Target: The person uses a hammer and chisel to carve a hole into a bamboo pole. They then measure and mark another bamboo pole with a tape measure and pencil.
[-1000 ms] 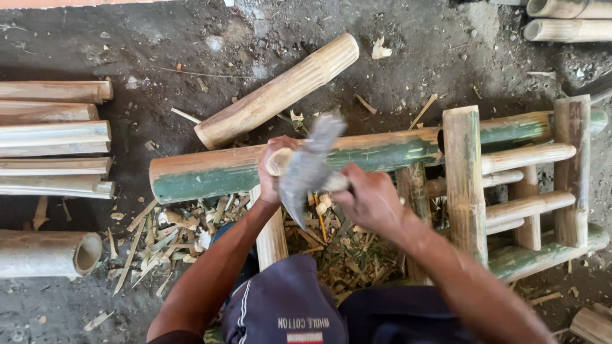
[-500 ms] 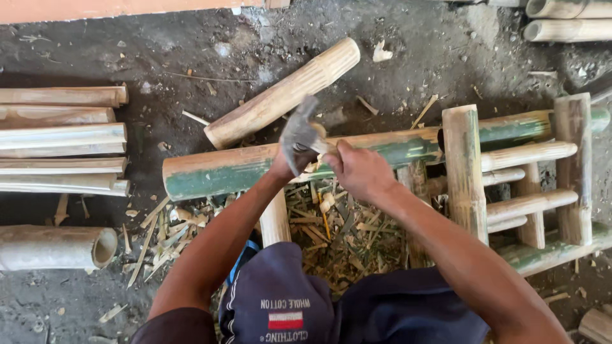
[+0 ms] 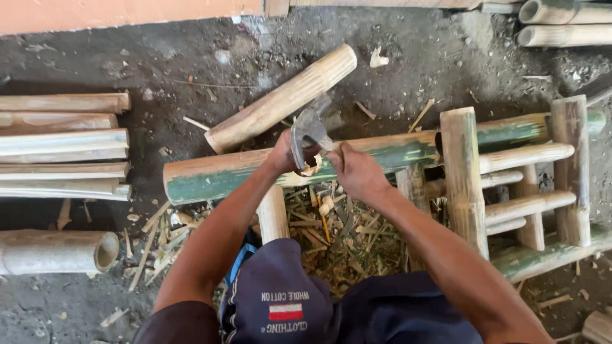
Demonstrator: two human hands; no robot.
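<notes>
**Blade set against a green bamboo pole**

The right hand [image 3: 357, 171] grips the handle of a broad grey chopping blade [image 3: 307, 130], its fingers [image 3: 347, 153] wrapped tight around the handle so that almost none of it shows. The blade rises up and to the left from the fist, and its lower edge meets a pale, freshly cut notch in the green bamboo pole [image 3: 210, 178]. The left hand [image 3: 285, 153] lies on the same pole just left of the blade, its fingers closed over the top of the pole and partly hidden behind the metal. The pole lies crosswise and joins a bamboo frame [image 3: 462, 165] of uprights and rungs on the right. Pale shavings [image 3: 347, 229] litter the dirt floor [image 3: 159, 64] beneath the hands. A peeled bamboo length [image 3: 280, 102] lies slantwise just beyond the pole, and stacked bamboo pieces [image 3: 64, 146] lie at the left.
</notes>
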